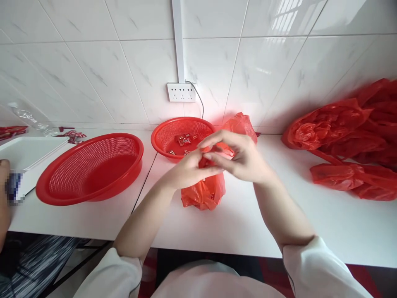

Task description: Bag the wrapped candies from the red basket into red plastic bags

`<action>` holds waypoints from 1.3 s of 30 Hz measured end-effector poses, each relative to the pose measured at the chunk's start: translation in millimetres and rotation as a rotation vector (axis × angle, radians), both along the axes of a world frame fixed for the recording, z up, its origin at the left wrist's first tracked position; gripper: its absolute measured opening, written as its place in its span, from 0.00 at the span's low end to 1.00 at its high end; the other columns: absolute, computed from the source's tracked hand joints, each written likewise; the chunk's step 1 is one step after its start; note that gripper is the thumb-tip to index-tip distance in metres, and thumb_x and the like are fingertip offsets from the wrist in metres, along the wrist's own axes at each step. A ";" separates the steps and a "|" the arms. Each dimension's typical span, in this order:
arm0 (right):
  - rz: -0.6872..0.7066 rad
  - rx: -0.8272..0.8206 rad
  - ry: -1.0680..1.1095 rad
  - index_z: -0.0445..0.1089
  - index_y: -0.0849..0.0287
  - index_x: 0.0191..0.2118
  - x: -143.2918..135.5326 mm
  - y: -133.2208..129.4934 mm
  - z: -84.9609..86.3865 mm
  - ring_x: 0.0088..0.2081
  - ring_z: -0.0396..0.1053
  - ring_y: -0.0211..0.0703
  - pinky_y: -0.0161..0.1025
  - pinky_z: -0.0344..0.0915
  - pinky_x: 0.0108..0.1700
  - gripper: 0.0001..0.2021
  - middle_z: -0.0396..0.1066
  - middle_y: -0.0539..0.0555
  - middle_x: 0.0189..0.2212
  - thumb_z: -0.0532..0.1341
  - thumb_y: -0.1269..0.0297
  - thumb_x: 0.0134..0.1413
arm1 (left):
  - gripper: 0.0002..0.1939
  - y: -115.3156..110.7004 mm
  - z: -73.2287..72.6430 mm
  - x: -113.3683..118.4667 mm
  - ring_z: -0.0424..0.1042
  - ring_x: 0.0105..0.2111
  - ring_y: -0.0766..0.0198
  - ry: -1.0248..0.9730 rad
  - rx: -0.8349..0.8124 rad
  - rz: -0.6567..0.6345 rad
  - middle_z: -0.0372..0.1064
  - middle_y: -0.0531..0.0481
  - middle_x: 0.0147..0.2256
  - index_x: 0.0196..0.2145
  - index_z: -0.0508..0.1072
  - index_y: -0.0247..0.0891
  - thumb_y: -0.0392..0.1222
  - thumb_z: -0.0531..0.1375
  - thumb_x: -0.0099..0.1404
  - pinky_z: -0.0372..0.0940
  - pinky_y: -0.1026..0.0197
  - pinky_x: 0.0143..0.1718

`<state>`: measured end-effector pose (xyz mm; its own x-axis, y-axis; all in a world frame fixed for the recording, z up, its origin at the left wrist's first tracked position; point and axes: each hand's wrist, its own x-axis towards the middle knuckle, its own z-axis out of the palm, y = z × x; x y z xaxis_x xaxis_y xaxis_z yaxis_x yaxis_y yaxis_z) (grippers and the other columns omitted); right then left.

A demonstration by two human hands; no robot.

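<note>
A red plastic bag hangs or rests just above the white table in front of me, bunched at its top, with something dark inside it that I cannot make out. My left hand is closed round the bag's neck from the left. From the right, my right hand pinches the same gathered plastic, fingers curved over the top. Behind my hands a red basket holds several small red-wrapped packets. Another crumpled red bag stands beyond my right hand, partly covered by it.
A larger red basket sits to the left on the white table. Filled red bags are heaped at the right by the tiled wall. A socket strip is on the wall. At the far left are a white tray, a clear bottle and another person's hand.
</note>
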<state>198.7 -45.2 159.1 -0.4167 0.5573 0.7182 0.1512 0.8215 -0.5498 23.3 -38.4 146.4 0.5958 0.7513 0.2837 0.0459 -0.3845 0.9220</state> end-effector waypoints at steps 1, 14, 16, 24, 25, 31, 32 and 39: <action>0.005 0.032 -0.038 0.71 0.56 0.45 -3.3 -1.6 -0.3 0.43 0.71 0.44 0.42 0.71 0.45 0.09 0.73 0.54 0.40 0.60 0.65 0.59 | 0.06 1.9 -2.8 6.2 0.64 0.25 0.68 0.001 0.002 -0.028 0.62 0.53 0.25 0.36 0.71 0.37 0.42 0.60 0.64 0.64 0.64 0.28; -0.118 -0.266 0.262 0.68 0.56 0.41 13.0 7.9 -48.4 0.36 0.71 0.40 0.42 0.70 0.42 0.05 0.71 0.52 0.33 0.60 0.65 0.59 | 0.19 9.1 -20.6 -4.6 0.63 0.14 0.70 -0.068 -0.332 -0.073 0.64 0.56 0.20 0.42 0.68 0.37 0.55 0.47 0.71 0.63 0.65 0.20; -0.156 -0.248 0.329 0.68 0.56 0.39 15.6 3.1 -52.1 0.36 0.70 0.39 0.41 0.70 0.41 0.05 0.70 0.51 0.33 0.62 0.66 0.57 | 0.21 12.5 -24.4 -8.1 0.63 0.14 0.69 -0.120 -0.369 0.019 0.66 0.55 0.19 0.46 0.68 0.37 0.56 0.47 0.70 0.60 0.67 0.18; 0.023 -0.179 -0.038 0.71 0.55 0.37 21.0 -10.3 -55.5 0.39 0.70 0.41 0.42 0.70 0.43 0.02 0.70 0.53 0.36 0.61 0.66 0.58 | 0.17 21.2 -23.9 -15.4 0.64 0.17 0.73 -0.244 -0.517 -0.029 0.67 0.53 0.24 0.38 0.67 0.38 0.52 0.47 0.71 0.59 0.70 0.19; 0.024 -0.212 0.029 0.70 0.54 0.38 19.6 -7.4 -56.0 0.41 0.69 0.42 0.43 0.69 0.45 0.04 0.70 0.53 0.37 0.61 0.63 0.58 | 0.17 18.5 -22.4 -15.7 0.65 0.17 0.72 -0.169 -0.412 -0.029 0.67 0.53 0.23 0.38 0.66 0.39 0.52 0.45 0.71 0.59 0.69 0.19; 0.116 -0.629 0.430 0.65 0.49 0.53 1.8 16.4 -71.5 0.48 0.68 0.43 0.46 0.66 0.52 0.17 0.63 0.53 0.56 0.50 0.49 0.64 | 0.07 13.5 -29.4 -15.9 0.70 0.32 0.61 0.309 0.788 0.138 0.69 0.48 0.31 0.35 0.68 0.38 0.37 0.50 0.66 0.66 0.60 0.35; 0.153 -0.701 0.456 0.64 0.47 0.54 -1.0 19.6 -75.6 0.46 0.69 0.43 0.46 0.66 0.51 0.18 0.64 0.53 0.56 0.52 0.49 0.63 | 0.07 15.0 -32.8 -15.0 0.70 0.37 0.59 0.321 0.874 0.111 0.70 0.46 0.35 0.37 0.68 0.38 0.35 0.50 0.66 0.66 0.58 0.38; 0.158 -0.837 0.596 0.72 0.51 0.42 -4.5 34.8 -92.6 0.34 0.65 0.36 0.37 0.65 0.41 0.13 0.69 0.48 0.34 0.67 0.57 0.50 | 0.12 24.7 -57.8 -5.6 0.69 0.44 0.60 -0.003 0.640 0.043 0.67 0.43 0.42 0.43 0.69 0.38 0.37 0.46 0.71 0.67 0.55 0.45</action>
